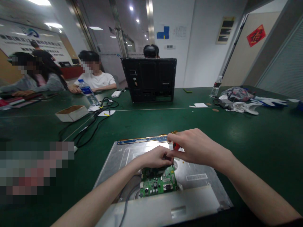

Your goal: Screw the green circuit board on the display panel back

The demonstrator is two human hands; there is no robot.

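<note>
A metal display panel (196, 189) lies back side up in front of me, with a green circuit board (157, 183) on its middle. My right hand (193, 146) is closed around the red handle of a screwdriver (176, 146), held upright with its tip near the board's far right corner. My left hand (157, 156) is closed at that same corner, fingertips bunched beside the screwdriver's shaft; what they pinch is hidden. Along the panel's far edge runs a blue circuit strip (142, 140). A grey cable (126, 201) passes over the panel on the left.
On the green table (248, 151) stand a black monitor casing (151, 78), a small open box (72, 114) and two water bottles (88, 92). Black cables (94, 121) trail at left. Gloves (243, 107) and a plastic bag (236, 94) lie at far right. Several people are beyond.
</note>
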